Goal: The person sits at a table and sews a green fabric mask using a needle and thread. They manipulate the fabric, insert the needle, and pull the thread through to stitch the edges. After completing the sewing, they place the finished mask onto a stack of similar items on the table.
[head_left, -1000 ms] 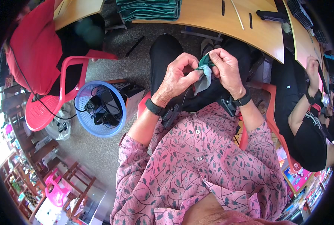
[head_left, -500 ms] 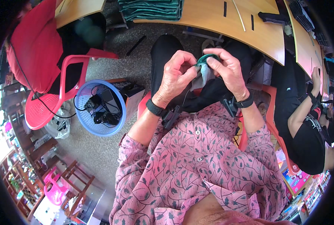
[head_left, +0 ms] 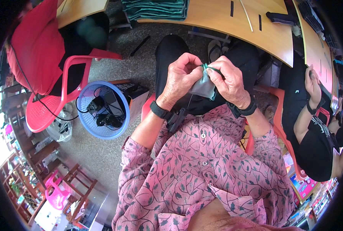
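Pinching from both sides, the left hand (head_left: pixel 183 75) and the right hand (head_left: pixel 227 79) meet over the lap, just above the middle of the frame, on a small grey piece of fabric with a green edge (head_left: pixel 205 85). The left hand's fingers are curled together, thumb and forefinger clamped on the cloth's upper left corner. The right hand's fingers are likewise closed on the green edge at the top, and the grey cloth hangs down between the two hands against the black trousers (head_left: pixel 171 50). Each wrist carries a black band: the left wristband (head_left: pixel 158 110) and the right wristband (head_left: pixel 248 110). Below them, the pink leaf-patterned shirt (head_left: pixel 202 169) fills the lower centre of the frame.

At the top of the frame a wooden tabletop (head_left: pixel 225 19) curves across, with a stack of folded green cloth (head_left: pixel 156 8) on its upper left part and short black strips lying farther right. Left of the lap, a blue plastic basket (head_left: pixel 87 123) stands on the floor holding black cables and chargers, just beside a pink plastic chair (head_left: pixel 44 111) occupied by a person in a red top (head_left: pixel 36 46). At the right edge, another person in black (head_left: pixel 314 142) sits at a second tabletop, a hand raised near the edge.
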